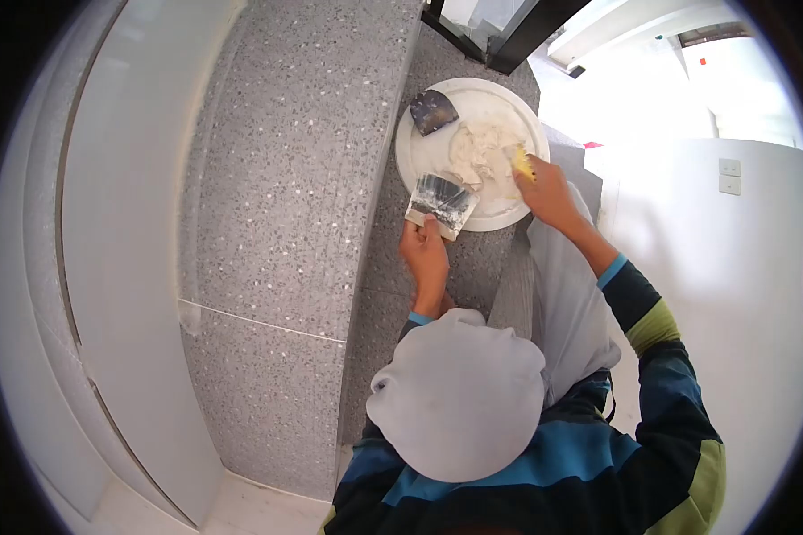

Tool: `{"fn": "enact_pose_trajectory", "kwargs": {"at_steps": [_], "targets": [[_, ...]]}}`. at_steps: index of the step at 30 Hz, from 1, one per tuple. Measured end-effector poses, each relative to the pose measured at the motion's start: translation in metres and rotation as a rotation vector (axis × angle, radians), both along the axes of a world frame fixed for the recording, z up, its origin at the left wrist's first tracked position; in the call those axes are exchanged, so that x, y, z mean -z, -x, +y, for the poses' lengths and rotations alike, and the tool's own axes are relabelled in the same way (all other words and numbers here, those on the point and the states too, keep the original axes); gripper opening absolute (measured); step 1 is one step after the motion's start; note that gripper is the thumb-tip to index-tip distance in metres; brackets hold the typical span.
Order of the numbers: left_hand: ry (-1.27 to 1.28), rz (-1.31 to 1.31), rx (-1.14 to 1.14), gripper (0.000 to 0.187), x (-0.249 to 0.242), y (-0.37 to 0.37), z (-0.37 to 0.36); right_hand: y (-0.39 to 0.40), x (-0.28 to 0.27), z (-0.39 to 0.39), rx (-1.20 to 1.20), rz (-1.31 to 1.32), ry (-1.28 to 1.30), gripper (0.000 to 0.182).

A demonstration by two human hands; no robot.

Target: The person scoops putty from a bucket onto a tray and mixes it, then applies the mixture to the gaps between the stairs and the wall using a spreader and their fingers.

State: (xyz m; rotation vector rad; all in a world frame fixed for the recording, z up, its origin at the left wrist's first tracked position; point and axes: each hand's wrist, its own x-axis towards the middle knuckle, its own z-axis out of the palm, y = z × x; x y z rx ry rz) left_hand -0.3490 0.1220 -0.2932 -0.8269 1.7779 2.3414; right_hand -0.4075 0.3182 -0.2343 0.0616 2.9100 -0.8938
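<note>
My left hand [426, 259] is closed on a wide scraper [442, 201], its thumb on the pale edge. White smears cover the scraper's dark face, which lies over the near left rim of a round white tray [409, 160]. In my right hand [549, 194] is a small putty knife [520, 162] with yellow on it; its tip is at the white putty [484, 153], and the fingers hide part of it. The putty is spread in a rough heap across the tray. A second dark scraper blade [434, 111] rests on the tray's far left rim.
A speckled grey stone ledge [277, 196] runs along the left, beside a pale panel [143, 223]. Black framing [531, 40] stands beyond the tray. To the right is a white wall with switches [730, 176]. A light grey cap [459, 397] fills the lower middle.
</note>
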Motion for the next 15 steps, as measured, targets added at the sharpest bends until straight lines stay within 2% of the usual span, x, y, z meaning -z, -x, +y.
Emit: {"fn": "enact_pose_trajectory", "kwargs": {"at_steps": [1, 2, 3, 4, 6, 7, 9, 10, 12, 15], "targets": [[0.042, 0.083, 0.041, 0.017, 0.002, 0.004, 0.002, -0.001, 0.001, 0.005, 0.001, 0.006, -0.001, 0.016], [0.041, 0.092, 0.045, 0.017, 0.003, 0.008, 0.007, -0.003, 0.001, 0.009, 0.074, -0.048, 0.132, 0.019], [-0.041, 0.114, 0.007, 0.018, -0.001, 0.013, 0.013, -0.004, -0.003, 0.009, 0.148, -0.101, 0.268, 0.022], [-0.12, 0.136, -0.027, 0.02, -0.005, 0.017, 0.017, -0.006, -0.007, 0.007, 0.157, -0.089, 0.272, 0.022], [-0.108, 0.139, -0.008, 0.021, -0.014, 0.024, 0.022, -0.012, -0.014, -0.002, 0.3, -0.223, 0.607, 0.02], [-0.097, 0.133, -0.001, 0.021, -0.017, 0.027, 0.023, -0.014, -0.014, -0.004, 0.309, -0.211, 0.62, 0.02], [-0.113, 0.176, -0.008, 0.021, -0.021, 0.03, 0.025, -0.017, -0.012, -0.008, 0.454, -0.295, 1.012, 0.017], [-0.141, 0.216, -0.025, 0.021, -0.022, 0.031, 0.026, -0.02, -0.012, -0.013, 0.461, -0.279, 1.03, 0.017], [-0.136, 0.224, -0.045, 0.021, -0.024, 0.031, 0.027, -0.029, -0.01, -0.023, 0.654, -0.313, 1.359, 0.019], [-0.105, 0.224, -0.067, 0.021, -0.025, 0.03, 0.026, -0.04, 0.001, -0.033, 0.644, -0.422, 1.486, 0.023]]}}
